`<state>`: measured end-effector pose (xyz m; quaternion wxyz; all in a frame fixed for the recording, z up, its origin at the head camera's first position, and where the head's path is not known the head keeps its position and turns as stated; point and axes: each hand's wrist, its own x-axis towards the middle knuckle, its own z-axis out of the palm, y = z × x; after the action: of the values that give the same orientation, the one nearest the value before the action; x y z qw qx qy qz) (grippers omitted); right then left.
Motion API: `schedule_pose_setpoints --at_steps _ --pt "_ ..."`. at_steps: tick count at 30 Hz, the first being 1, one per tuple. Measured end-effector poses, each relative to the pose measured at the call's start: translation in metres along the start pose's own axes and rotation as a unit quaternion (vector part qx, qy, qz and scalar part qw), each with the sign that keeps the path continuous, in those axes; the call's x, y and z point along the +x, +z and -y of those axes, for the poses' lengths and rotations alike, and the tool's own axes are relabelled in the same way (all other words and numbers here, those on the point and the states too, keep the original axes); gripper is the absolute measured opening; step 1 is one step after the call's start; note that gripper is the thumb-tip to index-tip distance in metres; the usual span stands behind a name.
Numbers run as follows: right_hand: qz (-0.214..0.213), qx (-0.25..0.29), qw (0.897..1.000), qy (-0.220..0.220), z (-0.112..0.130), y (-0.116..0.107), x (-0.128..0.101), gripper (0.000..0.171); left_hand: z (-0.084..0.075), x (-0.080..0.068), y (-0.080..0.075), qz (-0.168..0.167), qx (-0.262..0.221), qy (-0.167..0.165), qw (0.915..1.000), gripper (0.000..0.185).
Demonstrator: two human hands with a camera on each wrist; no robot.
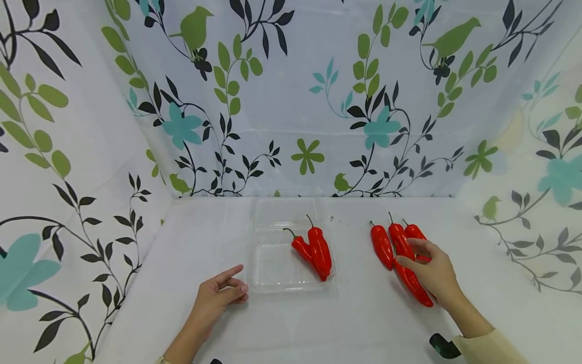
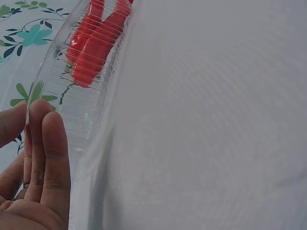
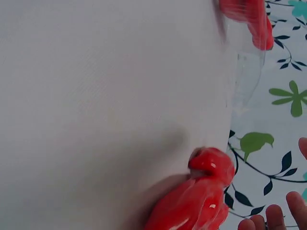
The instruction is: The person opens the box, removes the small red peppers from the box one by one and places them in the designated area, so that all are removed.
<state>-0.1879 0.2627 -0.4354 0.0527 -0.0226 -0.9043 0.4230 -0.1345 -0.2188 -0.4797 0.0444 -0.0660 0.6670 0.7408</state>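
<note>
From the head view, two peppers [image 1: 314, 250] already lie in the right half of your clear tray [image 1: 273, 263], stems toward the back wall. Three or four more wait in a cluster on the table [image 1: 191, 242] to the tray's right; one of them, the long pepper [image 1: 413, 283], runs under your right hand [image 1: 432, 270]. That hand rests on the cluster with fingers bent over it, but you cannot tell from here whether it has really closed on a pepper. Your left hand [image 1: 218, 296] lies on the table just beside the tray's near left corner, fingers loosely extended, holding nothing. By my judgement you are under halfway: two in, the rest still out. The tray's left half is bare, and the strip of table between tray and cluster is open for carrying across. The patterned walls stand well back.

Your left wrist view shows the fingers [image 2: 48, 158] straight and relaxed next to the tray's ribbed wall [image 2: 81, 110], with the two peppers [image 2: 93, 48] inside.

Your right wrist view shows the cluster [image 3: 196, 201] close up on the table, fingertips [image 3: 276, 215] just beyond it, and the tray's edge [image 3: 247, 81] well apart.
</note>
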Motion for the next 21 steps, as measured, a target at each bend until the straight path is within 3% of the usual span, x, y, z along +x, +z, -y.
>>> schedule_pose_setpoints --at_steps 14,21 --pt "0.058 -0.015 0.993 -0.104 0.066 0.055 0.0 0.084 -0.002 0.0 0.003 -0.01 0.008 -0.001 0.9999 0.06" --pt "0.102 -0.012 0.989 -0.101 0.098 0.083 0.0 0.09 -0.002 -0.001 0.003 -0.009 0.014 -0.001 0.9999 0.061"
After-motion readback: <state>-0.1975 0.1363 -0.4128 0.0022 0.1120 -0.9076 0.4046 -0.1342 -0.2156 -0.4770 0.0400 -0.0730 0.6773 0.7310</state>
